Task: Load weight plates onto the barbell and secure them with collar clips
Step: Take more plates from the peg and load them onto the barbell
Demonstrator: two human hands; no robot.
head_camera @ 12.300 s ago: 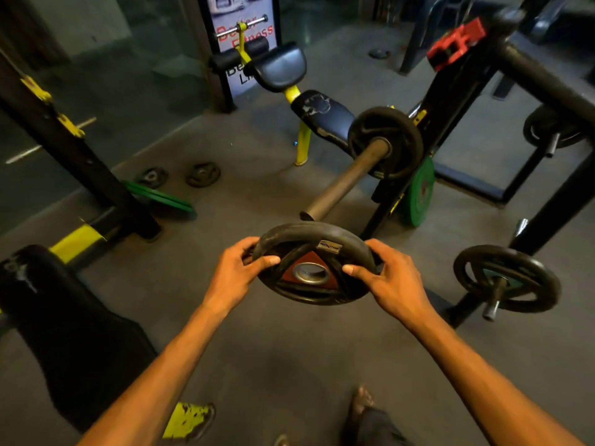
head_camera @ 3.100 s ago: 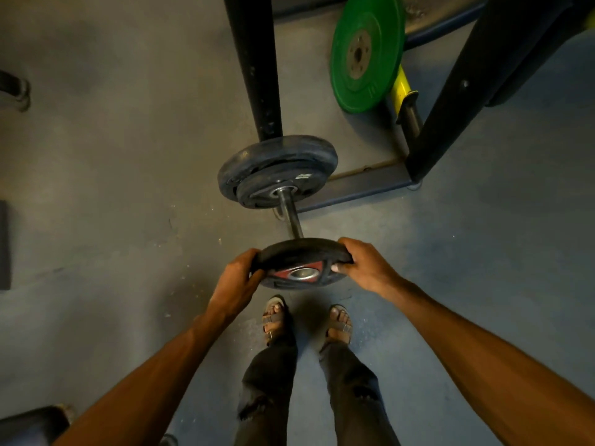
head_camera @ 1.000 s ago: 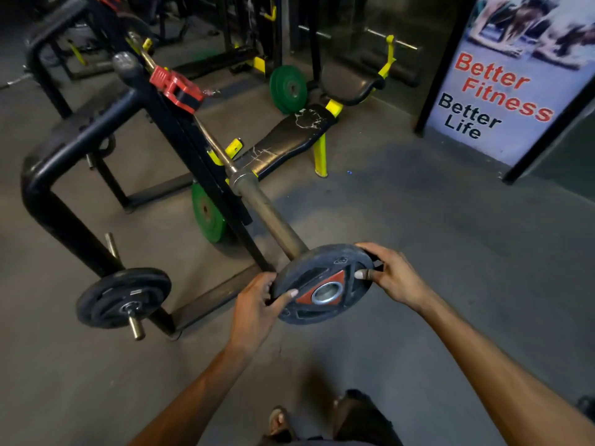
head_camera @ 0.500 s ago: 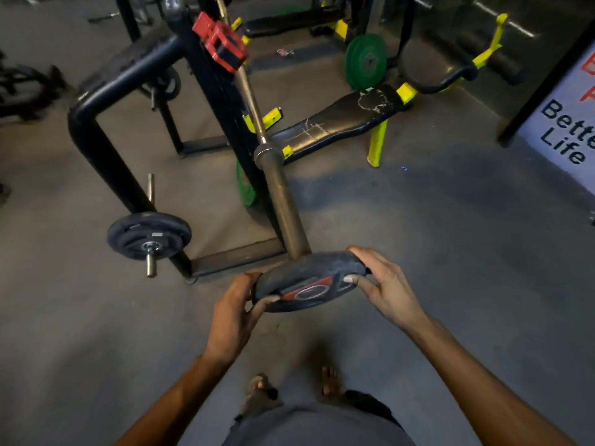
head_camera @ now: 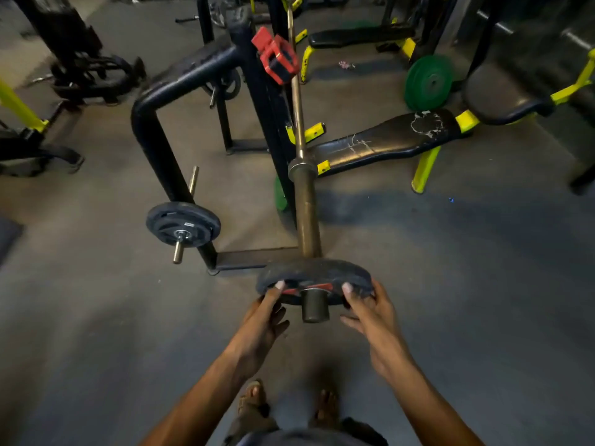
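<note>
A person's sandalled feet point(head_camera: 254, 394) stand on the grey gym floor point(head_camera: 467, 300) at the bottom of the frame, both bare forearms reaching forward. The left hand point(head_camera: 264, 313) and right hand point(head_camera: 370, 310) each have their grip clamped on opposite edges of a black weight plate point(head_camera: 314, 273), fingertips curled over its near face, where a red patch shows. The plate sits on the barbell sleeve point(head_camera: 307, 217), whose dark end point(head_camera: 315, 309) pokes out through the plate's centre hole toward the camera, so the plate is at the sleeve's outer end, well apart from the collar shoulder point(head_camera: 302, 170) farther up the bar. The thin barbell shaft point(head_camera: 296, 101) runs away from there, resting on a black rack upright point(head_camera: 267, 123) with yellow hooks. To the left, near the rack's base, stacked black plates point(head_camera: 183, 223) hang on a storage peg. A red collar clip point(head_camera: 277, 57) sits up on the rack beside the shaft. To the right, a worn black padded surface point(head_camera: 386, 141) on yellow legs lies under the bar, and a green plate point(head_camera: 429, 82) stands beyond it. Other dark machines fill the background.
</note>
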